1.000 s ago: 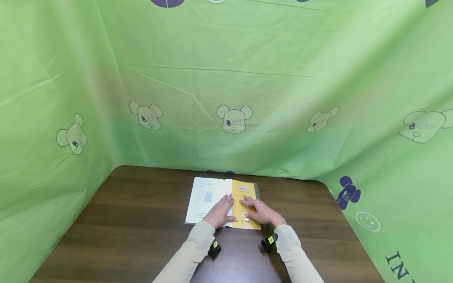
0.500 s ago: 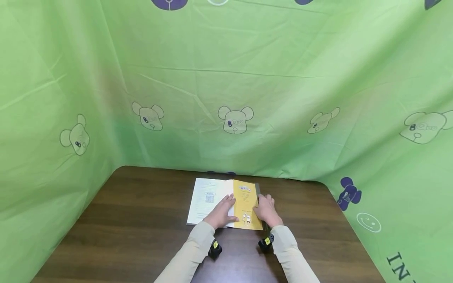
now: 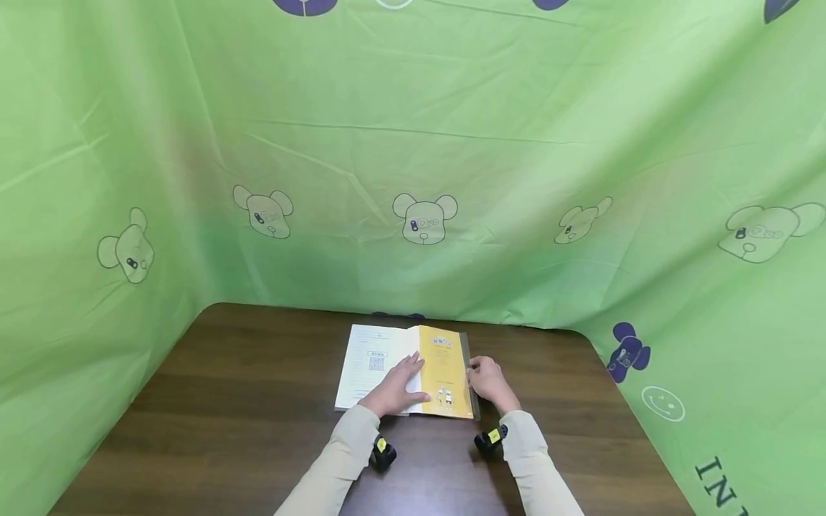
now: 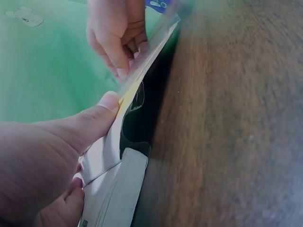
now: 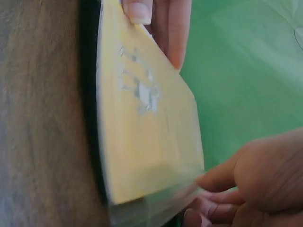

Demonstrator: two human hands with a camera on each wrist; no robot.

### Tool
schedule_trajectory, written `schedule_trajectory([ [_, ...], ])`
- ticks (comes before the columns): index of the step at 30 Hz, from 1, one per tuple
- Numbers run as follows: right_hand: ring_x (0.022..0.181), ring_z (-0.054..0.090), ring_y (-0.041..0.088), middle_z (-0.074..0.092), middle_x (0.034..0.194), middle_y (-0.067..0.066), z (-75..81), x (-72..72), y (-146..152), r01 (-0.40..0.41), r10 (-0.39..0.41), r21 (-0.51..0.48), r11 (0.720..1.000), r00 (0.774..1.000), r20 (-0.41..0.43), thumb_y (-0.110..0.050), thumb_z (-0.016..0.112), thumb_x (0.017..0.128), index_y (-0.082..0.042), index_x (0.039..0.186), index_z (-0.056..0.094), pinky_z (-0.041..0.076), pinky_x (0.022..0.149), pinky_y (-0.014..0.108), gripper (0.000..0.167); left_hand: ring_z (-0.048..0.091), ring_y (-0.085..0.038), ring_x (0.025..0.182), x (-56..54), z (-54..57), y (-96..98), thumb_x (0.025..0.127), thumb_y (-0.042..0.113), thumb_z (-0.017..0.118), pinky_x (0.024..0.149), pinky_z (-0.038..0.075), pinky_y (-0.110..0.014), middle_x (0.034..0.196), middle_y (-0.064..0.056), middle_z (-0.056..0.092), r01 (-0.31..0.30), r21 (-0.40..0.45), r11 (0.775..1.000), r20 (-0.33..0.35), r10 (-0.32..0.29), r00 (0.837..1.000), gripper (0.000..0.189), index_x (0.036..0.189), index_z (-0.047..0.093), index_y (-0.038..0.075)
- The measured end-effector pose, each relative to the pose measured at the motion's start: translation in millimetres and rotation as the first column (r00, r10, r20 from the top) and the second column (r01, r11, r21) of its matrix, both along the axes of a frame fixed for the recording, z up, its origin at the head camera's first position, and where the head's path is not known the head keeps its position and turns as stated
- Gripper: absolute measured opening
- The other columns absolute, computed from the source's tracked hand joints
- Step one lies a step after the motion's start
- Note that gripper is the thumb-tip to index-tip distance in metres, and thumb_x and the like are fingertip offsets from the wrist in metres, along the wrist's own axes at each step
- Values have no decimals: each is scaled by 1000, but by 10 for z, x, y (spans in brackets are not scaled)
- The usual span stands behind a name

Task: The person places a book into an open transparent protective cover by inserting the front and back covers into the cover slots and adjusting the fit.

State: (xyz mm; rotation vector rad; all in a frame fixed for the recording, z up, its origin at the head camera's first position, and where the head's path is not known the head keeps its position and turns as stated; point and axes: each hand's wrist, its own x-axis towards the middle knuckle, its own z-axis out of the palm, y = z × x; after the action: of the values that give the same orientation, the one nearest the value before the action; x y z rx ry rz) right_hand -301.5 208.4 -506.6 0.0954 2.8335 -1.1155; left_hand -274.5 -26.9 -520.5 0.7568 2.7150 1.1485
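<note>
An open book [image 3: 361, 380] lies on the table, its left side a white page with a QR code. To the right is a yellow sheet [image 3: 452, 369] with small printed figures. Beyond its outer edge runs a clear plastic cover [image 5: 142, 213]. My left hand [image 3: 393, 387] rests on the page by the fold, fingers spread and thumb reaching the yellow sheet. With thumb and bent fingers, my right hand [image 3: 492, 381] pinches the plastic cover at its outer edge. In the left wrist view, the right side of the book rises at a slant from the thick page block [image 4: 132, 175].
The brown wooden table [image 3: 245, 401] extends around the book. A green printed cloth [image 3: 426, 143] hangs behind it and along both sides. A black wrist camera [image 3: 382, 453] sits at the left sleeve, another camera [image 3: 490, 438] at the right one.
My right hand has moved right, off the yellow sheet to the book's outer edge, and its fingers have bent onto the plastic cover. The left hand has stayed on the page.
</note>
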Motion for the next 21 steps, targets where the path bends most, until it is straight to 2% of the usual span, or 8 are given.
schedule_trajectory([
  [5,76,65,17,70,97,19,-96,14,-8,-19,13,-180,984,999,-33,-2,54,100,15,131,55,55,64,28,36,24,-43,152,-2,-14,-87,90,27,77,123,21,-56,165,-21,25,-4,47,999,37,3,999,79,151,40,-7],
  [7,70,61,14,69,90,15,-145,11,-18,-32,19,-269,963,998,-52,0,56,99,15,130,56,53,60,25,35,25,-43,152,-8,-16,-121,90,26,78,123,21,-56,165,-22,26,-7,59,998,43,4,999,79,151,40,-8],
  [11,61,55,11,66,80,9,-185,-1,-14,-42,-2,-435,899,995,-100,2,60,97,15,125,58,48,55,21,31,25,-43,152,-28,5,-162,91,24,77,123,22,-55,165,-23,26,2,85,996,46,-6,999,78,151,39,-8],
  [14,61,54,10,65,79,8,-150,-1,11,-39,-26,-501,865,992,-122,1,61,97,15,126,58,47,55,20,32,26,-42,152,-50,27,-157,92,23,77,123,23,-53,165,-23,25,17,124,992,50,-24,998,77,151,39,-8],
  [21,69,62,7,69,85,7,-44,27,10,-8,-52,-572,820,995,-89,-3,57,101,16,129,57,52,60,19,34,28,-37,152,-63,36,-135,89,22,80,123,25,-49,164,-22,27,41,138,990,62,-50,997,80,152,39,-7],
])
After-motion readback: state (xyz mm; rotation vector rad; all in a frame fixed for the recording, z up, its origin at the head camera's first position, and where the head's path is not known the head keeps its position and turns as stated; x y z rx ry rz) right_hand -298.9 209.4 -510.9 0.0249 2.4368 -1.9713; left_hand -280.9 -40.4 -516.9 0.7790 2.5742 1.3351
